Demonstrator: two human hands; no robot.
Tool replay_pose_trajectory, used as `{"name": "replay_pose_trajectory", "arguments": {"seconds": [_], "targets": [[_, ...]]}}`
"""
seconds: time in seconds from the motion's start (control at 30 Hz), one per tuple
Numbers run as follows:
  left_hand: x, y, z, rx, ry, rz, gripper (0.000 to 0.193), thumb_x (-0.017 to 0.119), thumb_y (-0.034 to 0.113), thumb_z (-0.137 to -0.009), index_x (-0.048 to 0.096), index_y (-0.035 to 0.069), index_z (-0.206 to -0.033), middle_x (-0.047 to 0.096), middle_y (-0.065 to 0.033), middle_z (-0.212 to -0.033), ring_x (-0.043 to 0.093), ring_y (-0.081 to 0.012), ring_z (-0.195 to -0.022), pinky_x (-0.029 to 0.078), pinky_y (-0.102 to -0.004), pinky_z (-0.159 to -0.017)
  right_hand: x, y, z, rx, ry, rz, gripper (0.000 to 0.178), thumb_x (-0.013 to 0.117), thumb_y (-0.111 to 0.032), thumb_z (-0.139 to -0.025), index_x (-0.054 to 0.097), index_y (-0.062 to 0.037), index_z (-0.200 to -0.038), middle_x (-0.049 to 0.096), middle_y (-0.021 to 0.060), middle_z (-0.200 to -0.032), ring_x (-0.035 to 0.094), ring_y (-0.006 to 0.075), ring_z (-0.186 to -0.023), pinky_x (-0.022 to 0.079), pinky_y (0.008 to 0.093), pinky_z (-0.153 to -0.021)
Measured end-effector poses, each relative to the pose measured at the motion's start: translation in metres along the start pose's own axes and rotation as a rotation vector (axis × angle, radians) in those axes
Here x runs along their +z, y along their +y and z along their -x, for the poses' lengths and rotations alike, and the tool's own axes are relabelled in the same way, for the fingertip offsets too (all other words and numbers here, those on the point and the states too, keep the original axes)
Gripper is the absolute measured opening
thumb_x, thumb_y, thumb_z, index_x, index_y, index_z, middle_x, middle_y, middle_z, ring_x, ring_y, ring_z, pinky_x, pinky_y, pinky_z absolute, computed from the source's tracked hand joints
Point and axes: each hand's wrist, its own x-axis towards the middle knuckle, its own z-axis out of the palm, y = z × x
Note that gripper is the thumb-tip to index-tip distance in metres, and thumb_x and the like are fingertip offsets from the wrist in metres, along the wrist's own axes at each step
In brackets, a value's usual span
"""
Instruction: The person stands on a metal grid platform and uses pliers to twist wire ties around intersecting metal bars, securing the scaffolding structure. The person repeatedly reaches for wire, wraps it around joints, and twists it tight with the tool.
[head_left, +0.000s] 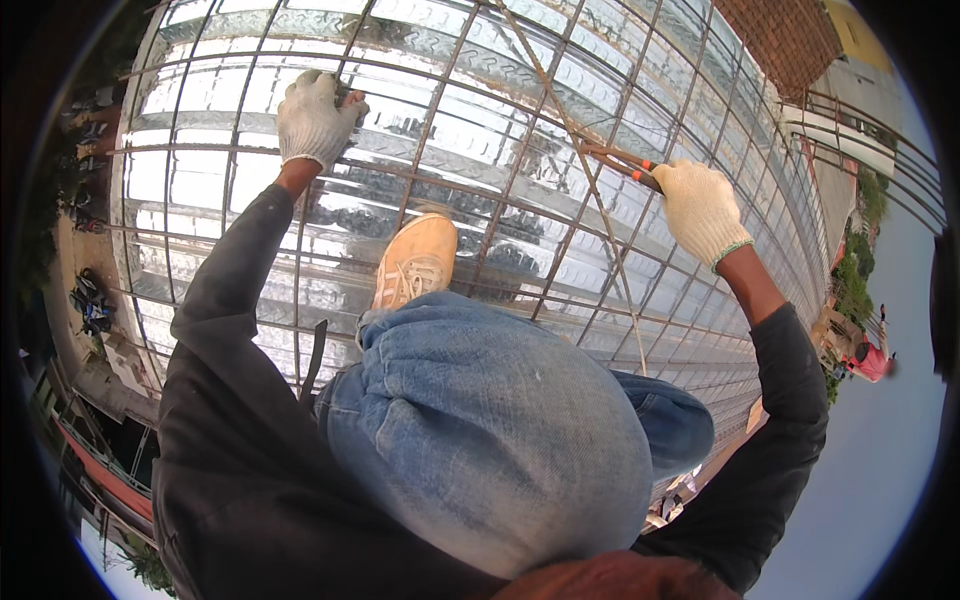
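My right hand (pixel 700 208), in a white knitted glove, is closed round the handles of rusty pincers (pixel 617 160) with orange bands. The jaws point left, over a diagonal rod lying on the steel bar mesh (pixel 437 95). Farther left, my left hand (pixel 312 118) wears a similar glove with bare fingertips showing. Its fingers curl in at a bar of the mesh; what they hold, if anything, is hidden. Between my hands and nearer to me, my tan shoe (pixel 417 258) stands on the mesh, below my bent knee in blue jeans.
Shiny ribbed metal decking (pixel 260 95) lies under the mesh. The deck's left edge drops to a lower level with parked motorbikes (pixel 92 300). Loose bar ends (pixel 870 135) stick out at the far right. Another person in pink (pixel 868 362) is at the right, by greenery.
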Motion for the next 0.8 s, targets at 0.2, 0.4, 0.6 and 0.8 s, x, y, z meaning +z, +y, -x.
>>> {"name": "replay_pose_trajectory", "arguments": {"seconds": [0.2,0.4,0.6,0.8], "targets": [[0.003,-0.003,-0.001,0.022,0.025,0.013,0.052,0.085,0.051,-0.095,0.08,0.0,-0.108,0.074,-0.0181,-0.12,0.072,-0.0391,-0.114,0.058,-0.0536,-0.097,-0.01,0.011,-0.024,0.103,-0.258,-0.414,0.031,0.063,-0.021,-0.103,0.077,-0.003,-0.124,0.079,0.026,-0.119,0.074,0.0463,-0.115,0.058,0.057,-0.099],[0.004,-0.004,-0.002,0.013,0.015,0.013,0.052,0.083,0.052,-0.096,0.08,0.001,-0.108,0.073,-0.0191,-0.125,0.07,-0.0385,-0.118,0.057,-0.0542,-0.099,-0.018,0.009,-0.035,0.043,-0.288,-0.45,0.033,0.063,-0.022,-0.102,0.077,-0.0019,-0.123,0.079,0.0276,-0.116,0.074,0.0479,-0.112,0.057,0.0578,-0.097],[0.003,-0.003,-0.004,0.0,-0.032,0.005,0.054,0.083,0.052,-0.097,0.082,0.001,-0.114,0.073,-0.0205,-0.13,0.07,-0.0383,-0.121,0.058,-0.054,-0.101,-0.014,0.009,-0.049,0.021,-0.257,-0.238,0.029,0.064,-0.019,-0.098,0.077,-0.0018,-0.118,0.079,0.0271,-0.108,0.076,0.0479,-0.105,0.059,0.058,-0.093],[0.007,-0.008,-0.003,0.013,0.007,-0.004,0.053,0.083,0.051,-0.097,0.082,0.0,-0.112,0.073,-0.0207,-0.129,0.07,-0.0385,-0.121,0.058,-0.0543,-0.101,-0.031,-0.002,-0.061,-0.042,-0.311,-0.105,0.028,0.063,-0.016,-0.098,0.078,-0.0029,-0.117,0.079,0.0273,-0.104,0.077,0.0471,-0.103,0.06,0.0582,-0.092]]}}
